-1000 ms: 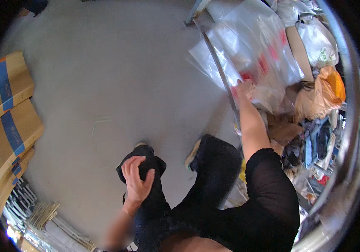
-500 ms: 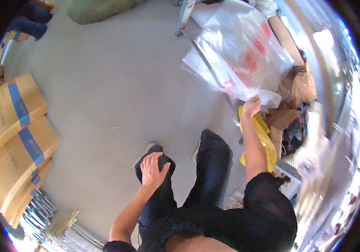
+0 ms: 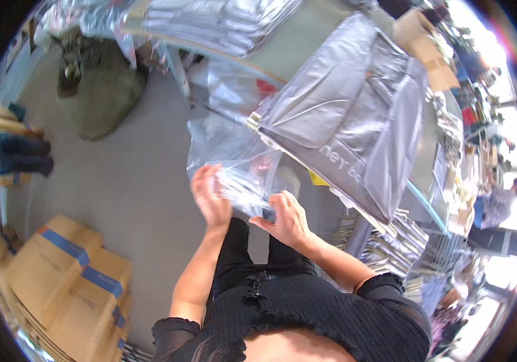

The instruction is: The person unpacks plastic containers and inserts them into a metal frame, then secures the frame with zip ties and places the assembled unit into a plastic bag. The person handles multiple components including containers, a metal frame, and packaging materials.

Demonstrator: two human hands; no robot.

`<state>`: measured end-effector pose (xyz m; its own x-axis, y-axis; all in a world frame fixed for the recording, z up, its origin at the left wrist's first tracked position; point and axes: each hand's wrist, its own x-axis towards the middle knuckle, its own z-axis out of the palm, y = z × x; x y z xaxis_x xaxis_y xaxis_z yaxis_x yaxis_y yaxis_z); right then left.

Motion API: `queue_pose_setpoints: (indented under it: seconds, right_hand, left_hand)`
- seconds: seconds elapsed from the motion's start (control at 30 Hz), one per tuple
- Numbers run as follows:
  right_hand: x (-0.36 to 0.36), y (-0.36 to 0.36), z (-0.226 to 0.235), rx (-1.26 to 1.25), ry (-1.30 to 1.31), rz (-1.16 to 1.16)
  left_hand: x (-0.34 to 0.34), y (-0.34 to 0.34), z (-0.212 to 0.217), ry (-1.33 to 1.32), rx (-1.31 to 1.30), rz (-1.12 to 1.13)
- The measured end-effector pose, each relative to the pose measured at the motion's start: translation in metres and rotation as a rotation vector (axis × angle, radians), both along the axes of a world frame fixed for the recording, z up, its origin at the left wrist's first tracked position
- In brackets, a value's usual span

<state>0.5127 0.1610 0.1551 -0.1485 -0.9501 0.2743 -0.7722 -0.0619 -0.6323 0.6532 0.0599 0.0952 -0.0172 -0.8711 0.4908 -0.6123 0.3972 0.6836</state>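
In front of my waist I hold a clear plastic bag (image 3: 234, 145) with both hands near its lower edge. My left hand (image 3: 211, 196) is at the bag's left side, its fingers closed on the film and slightly blurred. Pinching the right side of the same edge is my right hand (image 3: 285, 217). The bag hangs away from me, wrinkled and see-through. Just to its right, a grey fabric piece (image 3: 355, 114) with pale printing lies on the table, its near edge overhanging.
A table (image 3: 306, 48) stands ahead, bearing a stack of silvery-grey folded pieces (image 3: 222, 21). Flattened cardboard boxes (image 3: 59, 259) with blue tape lie at left. A large olive sack (image 3: 101, 84) rests on the floor. Another person's legs (image 3: 20, 154) show at far left.
My right hand has come up from the low pile of plastic bags with one clear bag. My left hand has left my knee and joined it. The view now takes in the table.
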Motion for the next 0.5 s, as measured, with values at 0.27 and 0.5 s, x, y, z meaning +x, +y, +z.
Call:
queue_pose_setpoints:
  seconds: [0.27, 0.5]
  right_hand:
    - [-0.057, 0.014, -0.018, 0.441, -0.518, -0.631]
    - [-0.013, 0.027, 0.033, 0.268, 0.172, 0.259]
  left_hand:
    - [0.152, -0.025, 0.241, 0.349, 1.364, -0.762]
    - [0.339, -0.051, 0.272, -1.123, 0.390, 0.169]
